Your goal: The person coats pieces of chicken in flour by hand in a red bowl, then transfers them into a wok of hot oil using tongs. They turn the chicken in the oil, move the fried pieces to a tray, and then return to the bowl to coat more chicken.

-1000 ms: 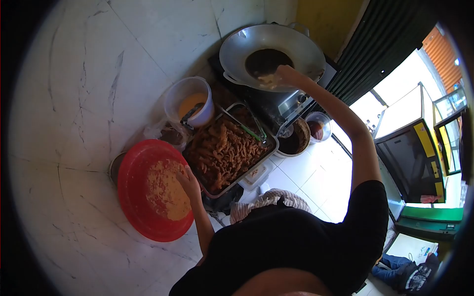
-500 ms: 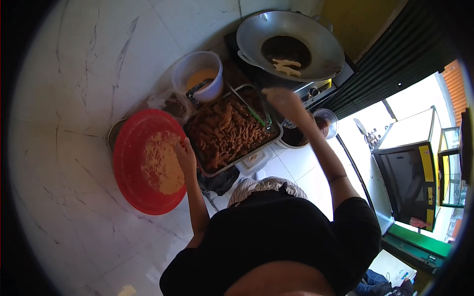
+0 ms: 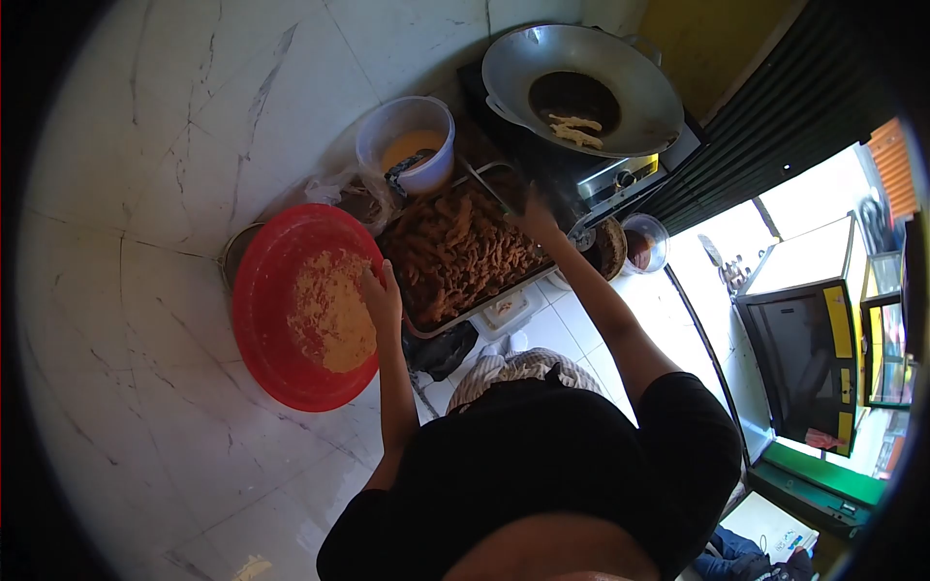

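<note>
My left hand is closed on the right rim of a red basin, which has pale flour with crumbs spread inside. The basin is tilted toward me. My right hand is over the upper right corner of a metal tray heaped with brown, sauce-coated strips. Its fingers are smeared by motion, and I cannot tell whether they hold the green-handled tongs there. The tongs' green handle is hidden. In a wide wok, pale battered pieces lie in dark oil.
The wok sits on a gas stove. Behind the tray is a translucent bucket with orange liquid. A small tub of dark sauce stands right of the tray, and a black plastic bag hangs near my waist.
My right hand has moved down and left from beside the stove to the tray corner where the green-handled tongs lay. My left hand stays on the basin rim.
</note>
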Demonstrator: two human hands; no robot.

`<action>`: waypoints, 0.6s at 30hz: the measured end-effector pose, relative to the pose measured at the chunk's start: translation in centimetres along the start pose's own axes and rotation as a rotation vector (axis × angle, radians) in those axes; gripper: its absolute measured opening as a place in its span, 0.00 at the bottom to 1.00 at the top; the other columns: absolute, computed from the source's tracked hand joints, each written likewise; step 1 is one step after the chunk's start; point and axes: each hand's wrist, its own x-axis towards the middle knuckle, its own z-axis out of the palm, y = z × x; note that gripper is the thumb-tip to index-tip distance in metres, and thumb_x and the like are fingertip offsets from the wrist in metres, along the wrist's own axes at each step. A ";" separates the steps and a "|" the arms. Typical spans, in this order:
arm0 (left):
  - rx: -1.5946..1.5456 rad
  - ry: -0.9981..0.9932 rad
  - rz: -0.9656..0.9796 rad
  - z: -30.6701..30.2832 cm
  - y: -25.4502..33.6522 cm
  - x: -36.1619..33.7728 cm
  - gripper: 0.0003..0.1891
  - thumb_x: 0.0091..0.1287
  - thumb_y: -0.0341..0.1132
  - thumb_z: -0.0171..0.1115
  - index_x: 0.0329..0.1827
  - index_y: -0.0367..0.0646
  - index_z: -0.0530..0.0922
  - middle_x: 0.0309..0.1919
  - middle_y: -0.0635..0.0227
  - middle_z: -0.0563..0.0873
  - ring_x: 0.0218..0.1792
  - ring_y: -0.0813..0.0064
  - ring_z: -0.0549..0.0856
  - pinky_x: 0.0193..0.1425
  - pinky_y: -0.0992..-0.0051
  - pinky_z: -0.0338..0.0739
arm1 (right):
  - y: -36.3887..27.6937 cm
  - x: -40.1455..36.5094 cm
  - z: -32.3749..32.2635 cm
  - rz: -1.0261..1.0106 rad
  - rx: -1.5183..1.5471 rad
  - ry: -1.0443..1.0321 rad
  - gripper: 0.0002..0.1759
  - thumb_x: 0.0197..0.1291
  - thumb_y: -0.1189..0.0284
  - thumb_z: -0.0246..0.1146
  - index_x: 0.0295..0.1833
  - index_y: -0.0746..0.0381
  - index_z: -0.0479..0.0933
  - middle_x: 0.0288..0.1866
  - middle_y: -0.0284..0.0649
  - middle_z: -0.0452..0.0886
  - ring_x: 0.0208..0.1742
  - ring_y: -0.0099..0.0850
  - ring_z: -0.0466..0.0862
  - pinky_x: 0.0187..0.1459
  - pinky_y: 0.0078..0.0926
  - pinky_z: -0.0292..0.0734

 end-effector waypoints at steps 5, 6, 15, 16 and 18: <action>-0.037 0.013 0.002 0.8 -1.2 0.2 0.29 0.65 0.50 0.43 0.54 0.28 0.62 0.49 0.43 0.69 0.52 0.52 0.71 0.54 0.65 0.66 | 0.5 0.4 0.8 -0.032 -0.022 0.014 0.58 0.37 0.53 0.65 0.62 0.78 0.41 0.59 0.67 0.53 0.60 0.56 0.60 0.58 0.37 0.61; -0.040 0.009 0.010 0.8 -1.3 0.2 0.29 0.65 0.50 0.43 0.54 0.28 0.62 0.49 0.43 0.69 0.52 0.52 0.71 0.54 0.65 0.66 | 0.2 0.3 0.7 -0.040 -0.024 0.043 0.57 0.36 0.54 0.66 0.61 0.80 0.43 0.58 0.67 0.55 0.58 0.57 0.63 0.55 0.38 0.64; -0.051 0.010 0.036 0.7 -1.3 0.0 0.30 0.64 0.49 0.44 0.55 0.27 0.61 0.52 0.43 0.67 0.55 0.52 0.67 0.59 0.65 0.62 | -2.0 -1.7 -2.7 0.023 0.069 -0.051 0.37 0.39 0.54 0.64 0.46 0.75 0.67 0.43 0.60 0.73 0.45 0.51 0.75 0.47 0.37 0.70; -0.044 0.007 0.041 0.7 -1.3 0.0 0.30 0.64 0.49 0.44 0.55 0.27 0.61 0.53 0.43 0.67 0.56 0.52 0.67 0.59 0.65 0.61 | -1.8 -2.3 -2.7 0.027 0.068 -0.046 0.37 0.39 0.54 0.64 0.46 0.75 0.67 0.43 0.60 0.73 0.45 0.51 0.75 0.47 0.37 0.70; -0.043 0.004 0.055 0.6 -1.0 0.1 0.30 0.64 0.49 0.44 0.55 0.27 0.61 0.53 0.44 0.67 0.56 0.52 0.66 0.59 0.65 0.61 | -1.4 -4.1 -2.7 -0.052 0.013 0.076 0.41 0.43 0.52 0.62 0.49 0.80 0.63 0.47 0.63 0.70 0.49 0.47 0.74 0.48 0.35 0.71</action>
